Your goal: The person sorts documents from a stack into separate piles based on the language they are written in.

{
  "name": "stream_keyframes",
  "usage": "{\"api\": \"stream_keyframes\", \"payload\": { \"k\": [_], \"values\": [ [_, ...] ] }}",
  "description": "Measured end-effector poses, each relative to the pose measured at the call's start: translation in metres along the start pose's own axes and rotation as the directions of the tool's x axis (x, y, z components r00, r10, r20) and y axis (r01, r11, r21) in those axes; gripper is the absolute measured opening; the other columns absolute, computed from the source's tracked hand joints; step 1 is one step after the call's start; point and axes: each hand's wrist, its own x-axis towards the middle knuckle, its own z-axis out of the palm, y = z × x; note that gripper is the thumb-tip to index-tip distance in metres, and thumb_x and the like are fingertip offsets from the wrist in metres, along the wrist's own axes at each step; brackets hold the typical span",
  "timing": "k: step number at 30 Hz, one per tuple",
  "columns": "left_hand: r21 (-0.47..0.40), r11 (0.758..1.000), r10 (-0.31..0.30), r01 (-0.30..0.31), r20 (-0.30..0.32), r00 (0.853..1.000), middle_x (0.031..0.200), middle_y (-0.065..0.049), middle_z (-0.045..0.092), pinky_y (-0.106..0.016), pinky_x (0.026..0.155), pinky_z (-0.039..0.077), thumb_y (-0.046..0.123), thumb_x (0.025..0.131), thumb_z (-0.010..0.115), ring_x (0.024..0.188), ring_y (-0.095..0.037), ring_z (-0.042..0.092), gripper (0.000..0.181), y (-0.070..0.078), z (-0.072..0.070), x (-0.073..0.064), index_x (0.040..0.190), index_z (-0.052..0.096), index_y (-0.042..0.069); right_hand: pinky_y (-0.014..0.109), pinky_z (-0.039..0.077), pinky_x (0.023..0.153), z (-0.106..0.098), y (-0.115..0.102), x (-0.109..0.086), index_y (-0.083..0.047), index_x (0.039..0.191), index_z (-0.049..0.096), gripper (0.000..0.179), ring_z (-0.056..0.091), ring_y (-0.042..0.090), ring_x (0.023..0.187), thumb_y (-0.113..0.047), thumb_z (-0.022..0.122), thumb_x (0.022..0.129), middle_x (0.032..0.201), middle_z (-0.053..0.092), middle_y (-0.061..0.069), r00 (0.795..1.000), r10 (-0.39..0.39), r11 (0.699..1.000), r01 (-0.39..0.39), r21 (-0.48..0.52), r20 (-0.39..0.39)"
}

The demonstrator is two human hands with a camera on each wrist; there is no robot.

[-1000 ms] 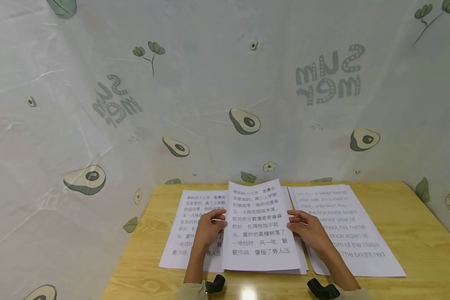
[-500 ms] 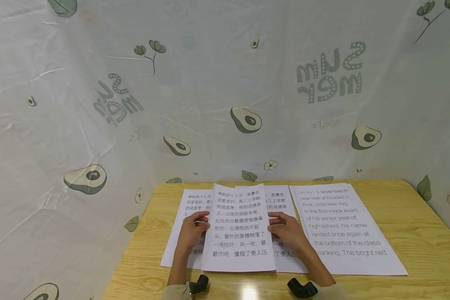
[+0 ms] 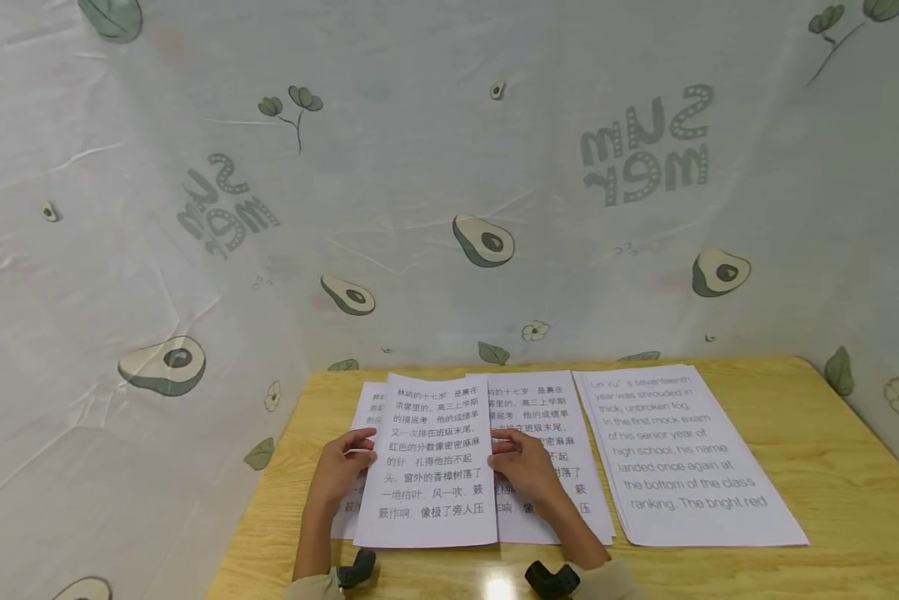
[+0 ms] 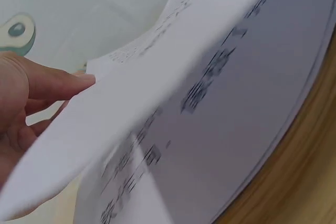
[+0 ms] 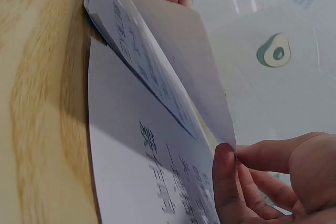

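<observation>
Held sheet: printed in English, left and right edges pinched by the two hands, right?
Not quite: the held sheet is printed in Chinese, as the head view shows. Its left edge is pinched by the left hand, its right edge by the right hand.

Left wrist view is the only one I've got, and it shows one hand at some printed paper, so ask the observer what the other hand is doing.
Observer: The right hand pinches the right edge of the held paper.
Operator: And what does that paper cover, seen from the head camera?
Observer: It hides part of a left-hand page and part of a right-hand page, both printed in Chinese.
Operator: Anything in another language?
Observer: Yes, a stack of English pages lies on the wooden table, to the right of the Chinese ones.
</observation>
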Motion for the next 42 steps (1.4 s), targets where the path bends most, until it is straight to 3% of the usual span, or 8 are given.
{"api": "stream_keyframes", "payload": {
  "k": [8, 16, 25, 36, 42],
  "values": [
    [0.012, 1.000, -0.019, 0.020, -0.002, 1.000, 0.120, -0.021, 0.065, -0.021, 0.077, 0.055, -0.005, 0.099, 0.066, 0.100, -0.024, 0.062, 0.042, -0.010, -0.026, 0.004, 0.141, 0.066, -0.002, 0.031, 0.065, 0.074, 0.026, 0.001, 0.004, 0.003, 0.138, 0.066, 0.047, 0.074, 0.017, 0.089, -0.001, 0.074, 0.093, 0.115, 0.070, 0.018, 0.999, -0.045, 0.999, 0.046, -0.010, 0.020],
    [0.017, 0.999, -0.032, 0.032, 0.005, 0.999, 0.119, -0.020, 0.063, -0.024, 0.072, 0.055, -0.005, 0.100, 0.064, 0.095, -0.022, 0.062, 0.043, -0.015, -0.040, 0.009, 0.142, 0.064, -0.003, 0.029, 0.065, 0.071, 0.041, 0.003, 0.008, 0.006, 0.136, 0.066, 0.046, 0.073, 0.013, 0.082, 0.001, 0.075, 0.091, 0.111, 0.071, 0.018, 0.996, -0.083, 0.996, 0.084, -0.032, 0.037],
    [-0.021, 0.999, -0.029, 0.029, -0.001, 1.000, 0.117, -0.023, 0.064, -0.025, 0.071, 0.060, -0.009, 0.098, 0.064, 0.092, -0.022, 0.067, 0.044, -0.021, -0.045, 0.012, 0.142, 0.064, -0.005, 0.028, 0.065, 0.068, 0.051, 0.008, 0.017, 0.008, 0.132, 0.068, 0.043, 0.074, 0.014, 0.083, 0.003, 0.075, 0.090, 0.106, 0.072, 0.017, 0.992, -0.118, 0.992, 0.119, -0.034, 0.038],
    [0.006, 1.000, -0.031, 0.031, -0.015, 0.999, 0.119, -0.026, 0.065, -0.025, 0.069, 0.058, -0.008, 0.097, 0.065, 0.093, -0.024, 0.067, 0.045, -0.027, -0.047, 0.015, 0.142, 0.062, -0.008, 0.028, 0.064, 0.065, 0.056, 0.011, 0.018, 0.008, 0.133, 0.067, 0.044, 0.074, 0.015, 0.082, 0.002, 0.076, 0.091, 0.104, 0.072, 0.016, 0.989, -0.141, 0.986, 0.145, -0.080, 0.049],
    [0.034, 0.999, -0.030, 0.031, -0.031, 0.999, 0.118, -0.024, 0.067, -0.025, 0.071, 0.059, -0.007, 0.098, 0.066, 0.092, -0.024, 0.068, 0.043, -0.026, -0.045, 0.015, 0.141, 0.065, -0.004, 0.028, 0.063, 0.065, 0.056, 0.013, 0.019, 0.009, 0.132, 0.068, 0.043, 0.073, 0.014, 0.080, 0.003, 0.076, 0.090, 0.104, 0.071, 0.015, 0.989, -0.142, 0.985, 0.146, -0.095, 0.045]
  ]
}}
